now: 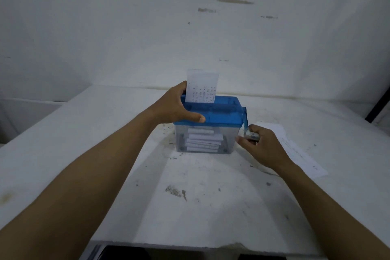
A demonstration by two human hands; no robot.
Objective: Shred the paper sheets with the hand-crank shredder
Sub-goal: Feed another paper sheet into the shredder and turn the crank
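Note:
A small hand-crank shredder point(219, 112) with a blue lid and a clear bin stands mid-table. A printed paper sheet point(202, 85) sticks upright out of the slot in the lid. White paper strips point(203, 140) lie piled inside the bin. My left hand point(176, 105) grips the left end of the blue lid, thumb along its front edge. My right hand point(260, 144) holds the grey knob of the blue crank point(245, 121), which hangs down on the shredder's right side.
More paper sheets point(295, 150) lie flat on the table to the right of the shredder, partly under my right arm. The white table point(105, 133) is stained and speckled with dirt. A white wall stands close behind.

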